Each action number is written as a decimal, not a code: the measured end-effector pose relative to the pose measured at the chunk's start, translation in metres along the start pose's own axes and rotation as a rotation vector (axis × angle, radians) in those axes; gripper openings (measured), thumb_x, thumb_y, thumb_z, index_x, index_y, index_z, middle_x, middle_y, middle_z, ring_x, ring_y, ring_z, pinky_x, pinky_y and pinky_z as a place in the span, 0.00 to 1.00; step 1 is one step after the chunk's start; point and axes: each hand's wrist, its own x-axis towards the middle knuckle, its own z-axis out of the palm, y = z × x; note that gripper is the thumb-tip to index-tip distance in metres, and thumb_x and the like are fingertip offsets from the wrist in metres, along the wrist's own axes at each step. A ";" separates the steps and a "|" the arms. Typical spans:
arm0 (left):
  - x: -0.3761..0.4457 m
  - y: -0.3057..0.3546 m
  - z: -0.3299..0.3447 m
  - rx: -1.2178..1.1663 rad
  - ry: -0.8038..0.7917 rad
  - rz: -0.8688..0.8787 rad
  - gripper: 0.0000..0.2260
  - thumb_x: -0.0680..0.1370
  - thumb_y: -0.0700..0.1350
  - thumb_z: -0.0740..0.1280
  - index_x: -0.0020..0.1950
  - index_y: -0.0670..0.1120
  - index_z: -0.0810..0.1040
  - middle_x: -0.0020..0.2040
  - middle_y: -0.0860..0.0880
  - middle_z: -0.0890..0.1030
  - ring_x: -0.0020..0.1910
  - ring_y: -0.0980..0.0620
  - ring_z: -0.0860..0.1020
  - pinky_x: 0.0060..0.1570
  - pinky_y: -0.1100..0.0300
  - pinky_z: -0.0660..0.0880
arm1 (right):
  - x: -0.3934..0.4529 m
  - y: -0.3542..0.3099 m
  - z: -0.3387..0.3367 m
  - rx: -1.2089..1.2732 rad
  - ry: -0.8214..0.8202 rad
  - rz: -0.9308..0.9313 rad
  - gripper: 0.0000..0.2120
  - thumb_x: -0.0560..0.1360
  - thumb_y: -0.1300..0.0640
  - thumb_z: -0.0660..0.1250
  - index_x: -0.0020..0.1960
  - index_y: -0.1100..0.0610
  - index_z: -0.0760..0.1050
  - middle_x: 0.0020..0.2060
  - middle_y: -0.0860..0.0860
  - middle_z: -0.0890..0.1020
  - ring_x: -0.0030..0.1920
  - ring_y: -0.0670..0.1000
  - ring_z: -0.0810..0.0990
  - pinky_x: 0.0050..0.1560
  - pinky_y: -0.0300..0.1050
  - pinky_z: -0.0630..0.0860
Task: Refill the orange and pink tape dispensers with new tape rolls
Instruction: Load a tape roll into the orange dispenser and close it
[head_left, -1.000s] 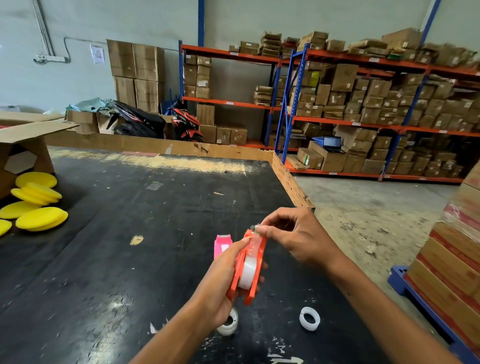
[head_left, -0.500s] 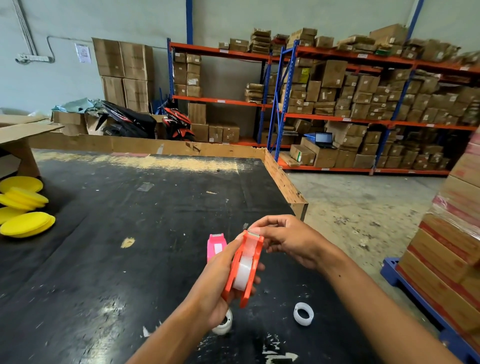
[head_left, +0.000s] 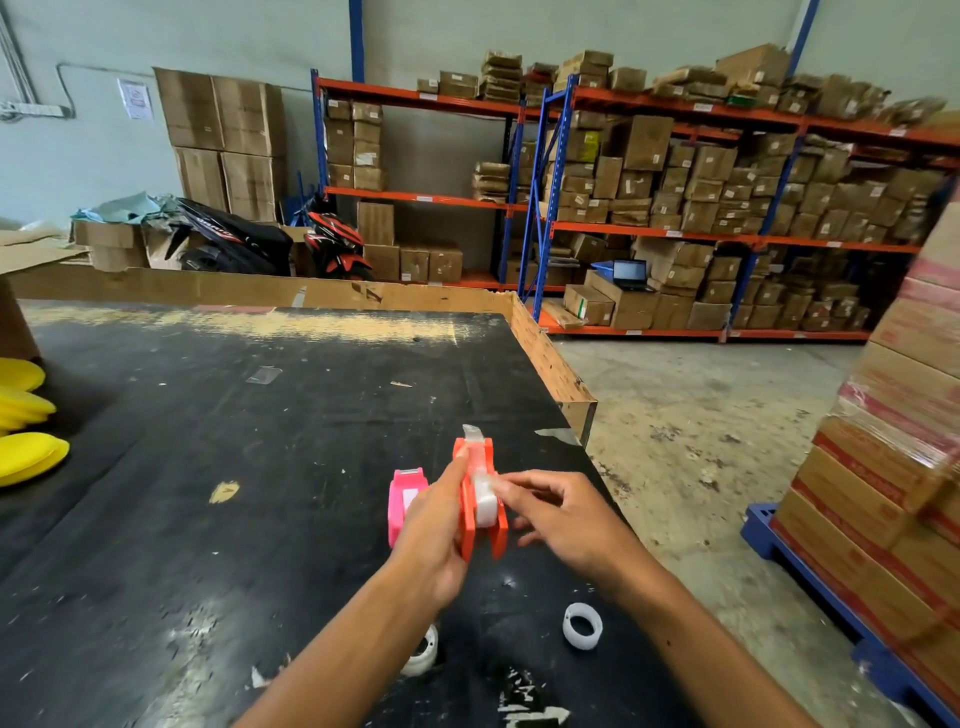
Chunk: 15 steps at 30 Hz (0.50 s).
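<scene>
My left hand (head_left: 434, 535) grips the orange tape dispenser (head_left: 480, 501) and holds it upright over the black table (head_left: 208, 467). A whitish tape roll sits inside the dispenser, and a strip of tape sticks up past its cutter at the top. My right hand (head_left: 558, 514) is beside the dispenser, fingertips touching the roll at its side. The pink tape dispenser (head_left: 404, 501) stands on the table just left of my left hand, partly hidden by it. One small white tape roll (head_left: 583, 625) lies on the table near my right forearm. Another white roll (head_left: 422, 652) lies under my left forearm.
Yellow round pads (head_left: 23, 431) lie at the table's left edge. A cardboard rim (head_left: 545, 353) runs along the table's far and right sides. Stacked cartons on a blue pallet (head_left: 893, 493) stand to the right. Shelving racks with boxes (head_left: 675, 208) fill the background.
My right hand has left the dispenser's top and dropped to the roll at its side. A strip of tape now stands free above the cutter. The dispenser sits lower and more upright.
</scene>
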 end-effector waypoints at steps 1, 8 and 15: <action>0.002 0.000 0.002 0.003 0.009 0.011 0.16 0.77 0.55 0.65 0.44 0.44 0.84 0.42 0.40 0.84 0.42 0.44 0.82 0.56 0.44 0.76 | 0.000 0.001 0.000 0.071 -0.013 0.028 0.09 0.76 0.53 0.67 0.54 0.53 0.80 0.41 0.51 0.85 0.38 0.45 0.84 0.43 0.43 0.82; 0.015 -0.008 0.011 0.140 0.033 0.084 0.23 0.77 0.59 0.63 0.31 0.47 0.85 0.33 0.46 0.85 0.43 0.47 0.82 0.63 0.44 0.73 | 0.008 0.012 -0.010 0.244 0.050 0.059 0.13 0.75 0.57 0.69 0.57 0.61 0.77 0.41 0.60 0.85 0.37 0.52 0.83 0.37 0.40 0.82; 0.020 -0.012 0.010 0.279 0.080 0.147 0.18 0.80 0.53 0.62 0.45 0.41 0.85 0.45 0.39 0.87 0.52 0.41 0.83 0.61 0.46 0.75 | 0.022 0.026 -0.017 0.228 0.021 0.076 0.13 0.77 0.53 0.66 0.53 0.62 0.81 0.43 0.57 0.86 0.39 0.50 0.84 0.36 0.35 0.81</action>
